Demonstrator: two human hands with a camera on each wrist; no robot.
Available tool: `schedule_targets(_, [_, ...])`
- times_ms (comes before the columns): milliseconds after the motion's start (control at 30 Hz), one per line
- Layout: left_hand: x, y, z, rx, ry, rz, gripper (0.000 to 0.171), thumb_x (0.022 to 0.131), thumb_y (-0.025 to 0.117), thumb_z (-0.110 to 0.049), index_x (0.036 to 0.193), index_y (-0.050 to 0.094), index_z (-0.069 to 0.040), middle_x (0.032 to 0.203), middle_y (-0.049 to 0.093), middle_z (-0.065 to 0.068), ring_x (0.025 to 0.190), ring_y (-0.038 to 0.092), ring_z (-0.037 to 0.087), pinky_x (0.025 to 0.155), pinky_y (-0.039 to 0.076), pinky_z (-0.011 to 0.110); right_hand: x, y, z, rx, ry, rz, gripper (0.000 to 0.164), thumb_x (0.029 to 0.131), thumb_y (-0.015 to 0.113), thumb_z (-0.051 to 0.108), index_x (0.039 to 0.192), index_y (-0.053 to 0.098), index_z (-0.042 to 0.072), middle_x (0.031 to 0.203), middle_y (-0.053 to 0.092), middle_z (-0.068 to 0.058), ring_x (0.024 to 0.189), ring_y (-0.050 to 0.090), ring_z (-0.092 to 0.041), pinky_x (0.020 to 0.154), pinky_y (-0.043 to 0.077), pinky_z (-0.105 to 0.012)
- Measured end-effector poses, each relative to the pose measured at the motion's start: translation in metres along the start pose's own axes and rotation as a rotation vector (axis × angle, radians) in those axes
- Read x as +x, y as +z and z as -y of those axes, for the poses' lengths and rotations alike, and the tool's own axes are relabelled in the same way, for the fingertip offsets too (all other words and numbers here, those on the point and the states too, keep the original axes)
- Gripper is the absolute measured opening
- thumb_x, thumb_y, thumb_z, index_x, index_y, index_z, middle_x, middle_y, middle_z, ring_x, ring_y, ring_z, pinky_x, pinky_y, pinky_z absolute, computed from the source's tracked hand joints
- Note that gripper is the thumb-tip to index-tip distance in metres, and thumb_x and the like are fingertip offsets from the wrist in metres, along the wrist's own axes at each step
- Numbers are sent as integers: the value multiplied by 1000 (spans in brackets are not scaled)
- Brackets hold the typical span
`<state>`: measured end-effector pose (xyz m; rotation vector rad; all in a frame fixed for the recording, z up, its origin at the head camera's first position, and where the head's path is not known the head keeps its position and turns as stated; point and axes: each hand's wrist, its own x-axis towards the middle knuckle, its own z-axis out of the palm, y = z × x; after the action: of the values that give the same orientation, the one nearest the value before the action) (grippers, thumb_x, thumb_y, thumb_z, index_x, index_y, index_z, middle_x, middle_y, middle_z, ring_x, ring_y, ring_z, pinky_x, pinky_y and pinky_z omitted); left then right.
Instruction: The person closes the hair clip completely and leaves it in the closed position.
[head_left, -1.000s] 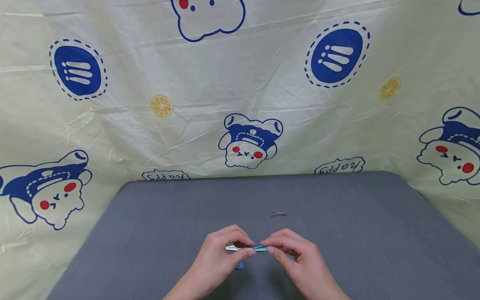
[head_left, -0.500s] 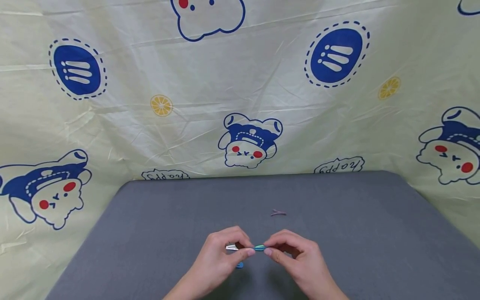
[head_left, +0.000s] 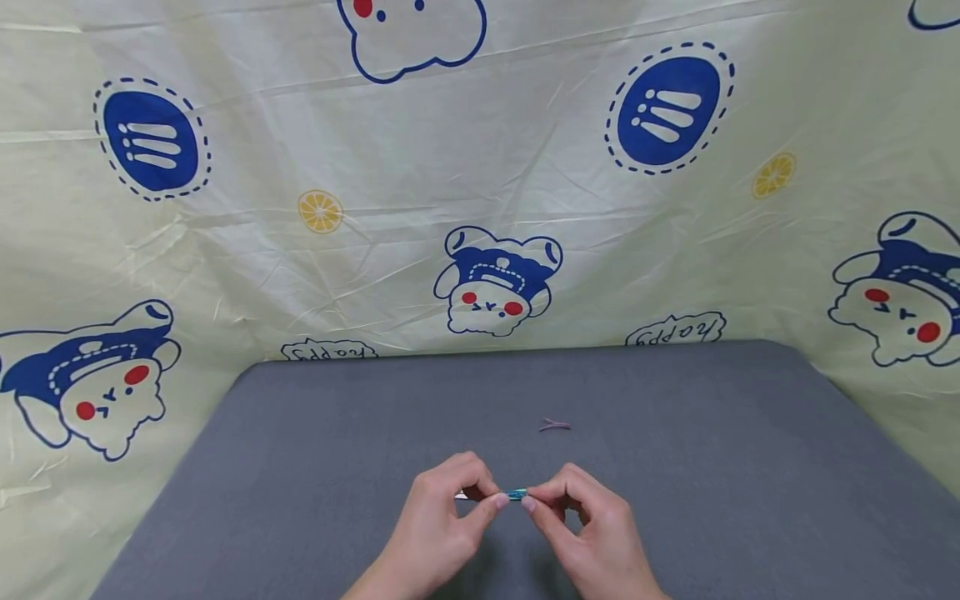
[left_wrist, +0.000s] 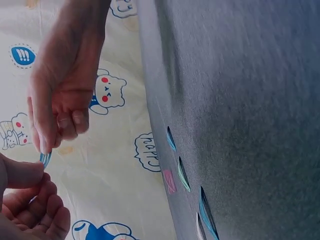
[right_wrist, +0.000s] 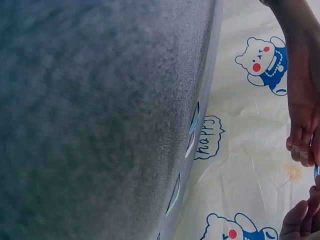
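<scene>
A blue hair clip point(head_left: 517, 494) is between my hands, above the table. My left hand point(head_left: 442, 517) pinches one end with thumb and index finger, and my right hand point(head_left: 592, 525) pinches the other. The left wrist view also has the held clip point(left_wrist: 45, 161) between the fingertips; the fingers cover most of it. Below the hands in that view lie a light blue clip point(left_wrist: 171, 139), a mint green clip point(left_wrist: 183, 175), a blue clip point(left_wrist: 207, 215) and a white clip point(left_wrist: 200, 227). A mauve-pink clip point(head_left: 555, 425) lies farther off.
A grey cloth-covered table point(head_left: 337, 425) spreads under both hands. Behind it hangs a pale curtain point(head_left: 390, 167) printed with bears and lemon slices. In the right wrist view, a mint green clip point(right_wrist: 173, 195) lies on the cloth near the table's edge.
The right hand has shifted slightly left, closer to the left hand, so less of the held clip shows. A blue clip on the table has become hidden behind the left hand in the head view.
</scene>
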<state>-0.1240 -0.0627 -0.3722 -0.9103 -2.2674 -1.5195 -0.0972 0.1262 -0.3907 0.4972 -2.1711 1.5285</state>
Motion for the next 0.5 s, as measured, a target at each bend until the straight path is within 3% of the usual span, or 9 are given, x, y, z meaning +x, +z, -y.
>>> schedule_targets(67, [0,0,-1,7,-10,4,26,83,76,-1,77,63,-22,78,57,-14,76,58,5,70,54,30,0,1,1,7,-8,-3,28,82,77,-2,91,67,23,80,59,9,63,55,-10,55,51,-28])
schedule_targets(300, [2,-4,-3,-79,-144,59,15,88,75,-12,82,67,-23,81,61,-11,76,59,8,74,53,29,3,-4,-5,76,-6,40,21,84,75,-1,92,68,17,84,61,5,71,60,-14,63,55,-31])
schedule_targets(500, [4,-6,-3,-120,-210,95,5,90,73,-12,88,71,-16,82,61,-7,75,59,10,66,53,29,8,-9,-10,149,-105,68,26,84,71,-10,98,70,11,90,62,-5,81,61,-18,71,55,-28])
